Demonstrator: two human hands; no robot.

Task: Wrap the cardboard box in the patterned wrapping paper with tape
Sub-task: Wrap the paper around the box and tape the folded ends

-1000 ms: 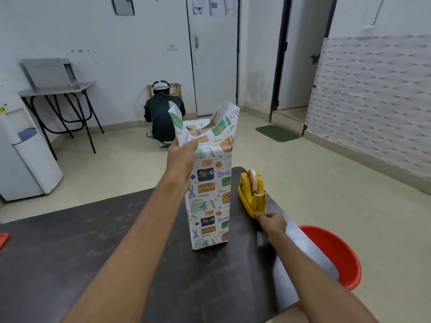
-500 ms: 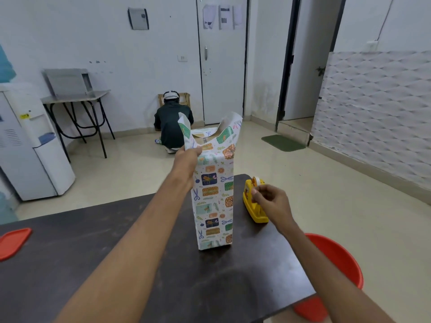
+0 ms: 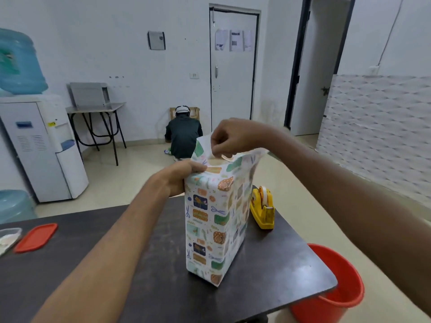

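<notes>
Right hand (image 3: 229, 138) left dispenser (image 3: 262, 207), now pinching wrapping paper (image 3: 210, 220); left hand (image 3: 184, 177) gripping it.

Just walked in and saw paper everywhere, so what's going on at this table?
A person is gift-wrapping a box that stands upright on the dark table. Its sides are already covered. The left hand steadies the top edge while the right hand pinches the loose paper flap above the open top. A yellow tape dispenser sits beside it.
</notes>
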